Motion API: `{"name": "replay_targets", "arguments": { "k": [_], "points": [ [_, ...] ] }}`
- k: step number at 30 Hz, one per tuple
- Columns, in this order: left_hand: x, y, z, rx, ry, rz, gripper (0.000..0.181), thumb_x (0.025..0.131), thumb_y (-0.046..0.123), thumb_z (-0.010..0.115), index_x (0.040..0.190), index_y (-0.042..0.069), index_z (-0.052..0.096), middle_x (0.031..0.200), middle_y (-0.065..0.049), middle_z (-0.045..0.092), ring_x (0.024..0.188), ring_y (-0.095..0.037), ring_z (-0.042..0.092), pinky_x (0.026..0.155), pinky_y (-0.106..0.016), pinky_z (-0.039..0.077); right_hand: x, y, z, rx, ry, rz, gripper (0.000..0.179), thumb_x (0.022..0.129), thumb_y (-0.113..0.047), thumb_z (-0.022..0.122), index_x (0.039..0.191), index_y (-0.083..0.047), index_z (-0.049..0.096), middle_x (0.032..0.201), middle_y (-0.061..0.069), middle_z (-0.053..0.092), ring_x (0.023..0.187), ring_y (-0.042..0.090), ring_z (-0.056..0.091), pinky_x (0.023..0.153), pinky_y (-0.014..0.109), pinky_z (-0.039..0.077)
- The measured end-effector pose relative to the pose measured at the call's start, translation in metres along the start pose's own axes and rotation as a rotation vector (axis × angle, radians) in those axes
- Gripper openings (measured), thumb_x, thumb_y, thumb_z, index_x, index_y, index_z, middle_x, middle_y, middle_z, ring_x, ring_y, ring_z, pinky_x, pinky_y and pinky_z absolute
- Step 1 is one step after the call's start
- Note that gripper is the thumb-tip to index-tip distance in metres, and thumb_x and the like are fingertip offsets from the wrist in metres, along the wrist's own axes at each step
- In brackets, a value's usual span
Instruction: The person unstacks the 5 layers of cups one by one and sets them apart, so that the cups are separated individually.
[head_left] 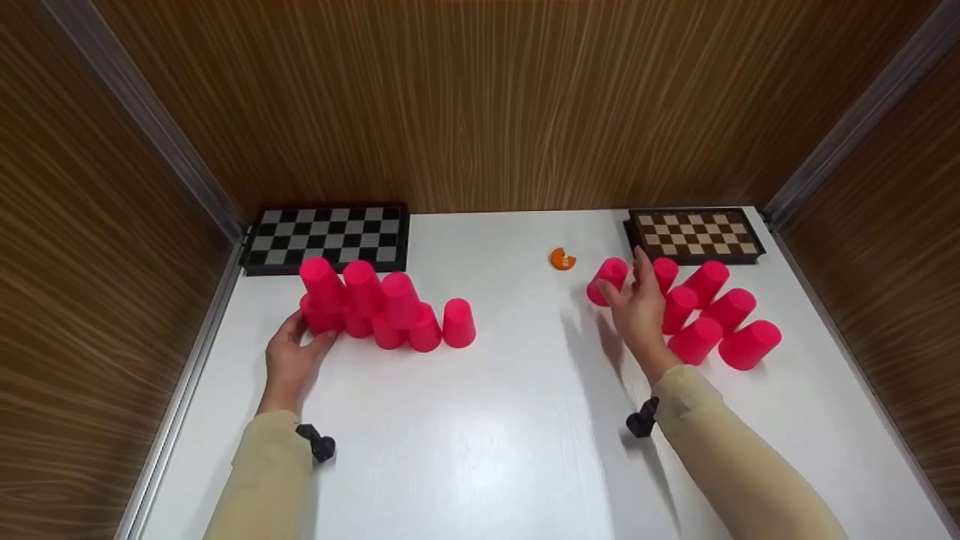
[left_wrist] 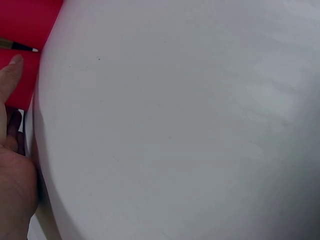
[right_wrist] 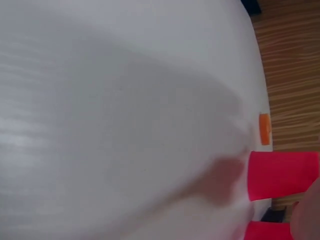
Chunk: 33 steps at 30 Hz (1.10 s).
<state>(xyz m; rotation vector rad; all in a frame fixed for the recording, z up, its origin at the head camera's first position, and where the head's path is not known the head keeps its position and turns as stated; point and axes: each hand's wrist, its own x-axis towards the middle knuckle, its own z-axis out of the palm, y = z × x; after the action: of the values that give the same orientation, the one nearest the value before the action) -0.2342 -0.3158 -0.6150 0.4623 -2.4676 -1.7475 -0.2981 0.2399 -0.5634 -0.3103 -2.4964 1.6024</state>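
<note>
"Hands?"
"Left hand (head_left: 291, 361) grips the bottom-left pink cup (head_left: 319, 321) of a stack (head_left: 362, 289); right hand (head_left: 641, 311) spreads wide at a cluster's (head_left: 731, 309) leftmost cup (head_left: 611, 271), contact unclear."
"Room?"
"Broad white table (head_left: 480, 435) between them; black chessboard (head_left: 322, 236) and brown chessboard (head_left: 696, 234) line the back edge."

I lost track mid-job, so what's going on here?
A person's left hand holds the lower cup at the left end of a two-tier row of pink cups, five below and three on top. The right hand is at another pink cup, its thumb in front of it; whether it grips that cup is unclear. Six more pink cups stand upside down to its right.
</note>
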Motion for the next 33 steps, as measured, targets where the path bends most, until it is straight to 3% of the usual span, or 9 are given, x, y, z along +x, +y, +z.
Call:
{"name": "replay_targets", "arguments": {
  "k": [8,14,23,33],
  "points": [
    [0.001,-0.001,-0.001,0.004,-0.004,-0.016,0.084,0.095,0.039,0.082,0.165,0.021,0.040,0.167,-0.003,0.043,0.158,-0.022,0.031,0.125,-0.043,0.035,-0.017,-0.023,0.005,0.001,0.099,-0.215,0.088,0.094,-0.036,0.082,0.167,-0.027,0.033,0.169,0.000,0.037,0.152,0.025,0.040,0.118,0.051,0.045],
    [0.001,-0.002,0.000,-0.002,0.000,-0.004,0.084,0.095,0.036,0.083,0.165,0.019,0.040,0.166,-0.005,0.043,0.158,-0.022,0.032,0.125,-0.041,0.034,-0.029,-0.036,0.020,0.055,0.081,-0.369,0.073,0.097,-0.027,0.080,0.160,-0.017,0.045,0.158,0.004,0.053,0.145,0.023,0.050,0.117,0.047,0.046],
    [0.001,0.000,0.000,0.005,-0.001,0.005,0.084,0.095,0.036,0.083,0.165,0.018,0.041,0.166,-0.006,0.044,0.158,-0.024,0.032,0.125,-0.043,0.034,-0.047,-0.047,0.056,0.113,-0.074,-0.419,0.056,0.098,-0.015,0.080,0.149,-0.008,0.057,0.136,0.011,0.069,0.128,0.032,0.064,0.108,0.047,0.053],
    [0.002,0.000,0.000,-0.006,-0.006,-0.006,0.084,0.095,0.034,0.083,0.165,0.018,0.040,0.166,-0.006,0.043,0.158,-0.024,0.031,0.125,-0.043,0.034,-0.064,-0.064,0.104,0.052,-0.323,-0.381,0.059,0.097,-0.022,0.081,0.151,-0.013,0.058,0.144,0.004,0.066,0.134,0.022,0.061,0.111,0.041,0.052]
  ]
}}
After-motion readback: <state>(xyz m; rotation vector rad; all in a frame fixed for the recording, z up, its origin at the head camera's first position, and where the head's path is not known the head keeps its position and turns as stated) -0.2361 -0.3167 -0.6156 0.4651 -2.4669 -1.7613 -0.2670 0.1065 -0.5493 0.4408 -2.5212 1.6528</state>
